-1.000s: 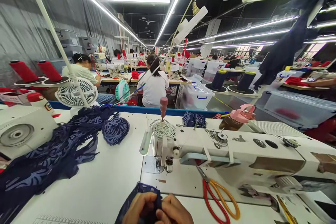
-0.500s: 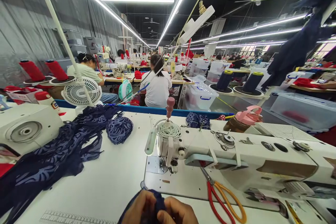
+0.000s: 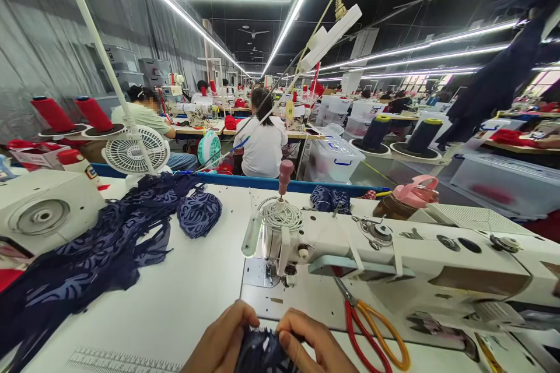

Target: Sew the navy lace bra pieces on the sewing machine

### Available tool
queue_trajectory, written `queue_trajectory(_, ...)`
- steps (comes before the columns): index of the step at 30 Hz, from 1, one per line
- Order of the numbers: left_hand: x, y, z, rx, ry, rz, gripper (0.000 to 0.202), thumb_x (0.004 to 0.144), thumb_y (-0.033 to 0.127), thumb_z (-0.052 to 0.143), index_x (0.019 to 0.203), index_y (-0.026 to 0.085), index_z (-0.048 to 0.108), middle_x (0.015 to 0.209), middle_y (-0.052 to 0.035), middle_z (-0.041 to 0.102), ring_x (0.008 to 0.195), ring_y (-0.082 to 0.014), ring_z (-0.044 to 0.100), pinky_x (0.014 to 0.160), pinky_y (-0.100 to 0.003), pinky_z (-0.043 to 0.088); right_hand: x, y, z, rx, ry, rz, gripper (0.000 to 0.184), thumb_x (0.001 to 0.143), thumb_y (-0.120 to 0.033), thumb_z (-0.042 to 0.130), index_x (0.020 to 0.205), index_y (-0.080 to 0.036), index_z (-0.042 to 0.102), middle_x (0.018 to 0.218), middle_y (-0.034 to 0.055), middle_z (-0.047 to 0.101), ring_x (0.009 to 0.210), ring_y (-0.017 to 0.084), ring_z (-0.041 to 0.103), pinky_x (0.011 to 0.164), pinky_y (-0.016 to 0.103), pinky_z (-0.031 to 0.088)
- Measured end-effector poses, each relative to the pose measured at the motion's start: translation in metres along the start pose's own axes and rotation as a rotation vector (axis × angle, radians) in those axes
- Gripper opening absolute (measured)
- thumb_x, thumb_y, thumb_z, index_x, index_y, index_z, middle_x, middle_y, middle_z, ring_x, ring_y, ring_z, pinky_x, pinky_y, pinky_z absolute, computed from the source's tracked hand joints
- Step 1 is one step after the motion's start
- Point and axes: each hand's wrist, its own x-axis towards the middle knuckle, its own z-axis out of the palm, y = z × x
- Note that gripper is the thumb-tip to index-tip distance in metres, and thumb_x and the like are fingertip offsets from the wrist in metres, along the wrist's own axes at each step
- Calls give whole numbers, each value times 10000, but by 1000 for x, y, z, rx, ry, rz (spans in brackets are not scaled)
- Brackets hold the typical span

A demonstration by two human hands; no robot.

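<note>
At the table's front edge, a piece of dark navy fabric (image 3: 261, 349) is stretched between my two hands, with a pale, toothed-looking strip along its top edge. My left hand (image 3: 225, 338) pinches its left end between thumb and forefinger. The right end is gripped by my right hand (image 3: 312, 338). The lower part of the cloth runs out of view. Just beyond my hands stands the white sewing machine (image 3: 350, 245), its needle area to the upper middle. Scissors (image 3: 376, 326) with one red and one orange handle lie right of my right hand.
A long heap of navy patterned fabric (image 3: 105, 239) spreads over the left side, with a patterned cup-shaped piece (image 3: 200, 214) beside it. A ruler (image 3: 122, 360) is at the front left. A pink-lidded bottle (image 3: 409, 195) stands behind the machine. Two people sit ahead at other machines.
Both hands have risen slightly and drawn apart. The bunched fabric is now spread between them, showing its pale edge.
</note>
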Motion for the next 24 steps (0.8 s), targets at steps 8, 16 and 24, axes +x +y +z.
queue_trajectory(8, 7, -8, 1, -141, -126, -246, 374, 776, 438, 671, 1068, 212, 733, 1109, -59, 686, 1060, -274, 606, 946, -343, 443, -1, 4, -2, -177, 10, -140, 145, 996, -303, 488, 923, -270, 609, 916, 2, 634, 899, 179, 622, 790, 247, 447)
queue_trajectory(16, 10, -6, 5, -233, -109, -280, 318, 747, 427, 680, 958, 190, 697, 925, -25, 653, 851, -202, 597, 752, -261, 478, 0, 6, -4, -139, -8, -99, 148, 980, -299, 512, 1041, -305, 646, 1013, 4, 682, 965, 183, 650, 865, 261, 471)
queue_trajectory(24, 17, -8, 8, -216, -110, -212, 219, 750, 387, 651, 779, 184, 573, 703, 39, 485, 690, -143, 453, 655, -232, 374, 7, 22, 9, -4, -20, 65, 359, 839, -318, 647, 1193, -338, 702, 1221, 25, 695, 1172, 264, 598, 986, 346, 449)
